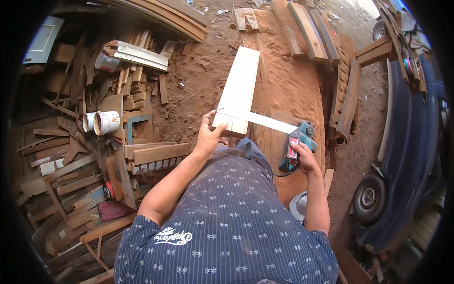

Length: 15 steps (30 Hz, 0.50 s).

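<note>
A pale, planed wooden board [239,80] points away from me at the middle of the view. My left hand [210,131] grips its near left edge, thumb lying on the top face and fingers at the side. In my right hand [302,155] is the dark stock of a try square [272,122], which carries a red label. Its long, light metal blade reaches left across the board near the close end, its tip close to my left fingers. Just beyond my right hand sits a teal power tool [308,137], partly hidden by the square and hand.
A sawdust-covered wooden surface [288,90] extends ahead, with timber beams [307,31] at its far right. Piled offcuts [71,161] and white buckets [106,122] fill the left. A dark blue vehicle [409,156] stands at right. A round metal object [297,206] lies by my right forearm.
</note>
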Each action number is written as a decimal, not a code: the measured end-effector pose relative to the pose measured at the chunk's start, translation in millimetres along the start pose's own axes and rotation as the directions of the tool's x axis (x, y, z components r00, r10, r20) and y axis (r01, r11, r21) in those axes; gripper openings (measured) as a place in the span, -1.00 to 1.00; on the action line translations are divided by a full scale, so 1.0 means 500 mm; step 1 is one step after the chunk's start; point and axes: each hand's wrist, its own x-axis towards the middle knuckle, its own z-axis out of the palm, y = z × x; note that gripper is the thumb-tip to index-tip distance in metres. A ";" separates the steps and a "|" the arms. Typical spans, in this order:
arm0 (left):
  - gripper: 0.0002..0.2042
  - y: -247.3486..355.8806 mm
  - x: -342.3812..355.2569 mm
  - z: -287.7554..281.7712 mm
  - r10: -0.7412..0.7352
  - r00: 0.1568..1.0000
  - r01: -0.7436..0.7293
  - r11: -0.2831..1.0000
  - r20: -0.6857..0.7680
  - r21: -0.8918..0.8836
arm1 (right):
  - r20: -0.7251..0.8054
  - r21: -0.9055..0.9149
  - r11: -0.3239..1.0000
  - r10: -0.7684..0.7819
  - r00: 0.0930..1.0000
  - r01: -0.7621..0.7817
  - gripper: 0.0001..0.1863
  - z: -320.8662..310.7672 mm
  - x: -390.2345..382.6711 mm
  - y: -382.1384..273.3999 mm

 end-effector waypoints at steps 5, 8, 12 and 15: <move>-0.42 -0.005 0.003 0.005 0.017 1.000 -0.017 1.000 -0.005 -0.008 | 0.036 0.017 1.000 -0.001 0.999 0.001 -0.78 -0.015 0.010 0.009; -0.42 -0.001 0.003 0.005 0.011 1.000 -0.011 1.000 -0.007 0.011 | 0.045 0.020 1.000 -0.003 0.999 0.002 -0.78 -0.018 0.014 0.010; -0.39 0.011 0.002 0.005 0.018 1.000 -0.017 0.999 -0.026 0.042 | 0.063 0.012 1.000 -0.011 0.998 0.010 -0.76 -0.014 0.014 -0.004; -0.38 0.059 -0.026 0.002 0.011 1.000 -0.009 0.994 -0.018 0.110 | -0.045 0.082 0.996 -0.040 0.998 0.043 -0.78 0.007 0.010 -0.017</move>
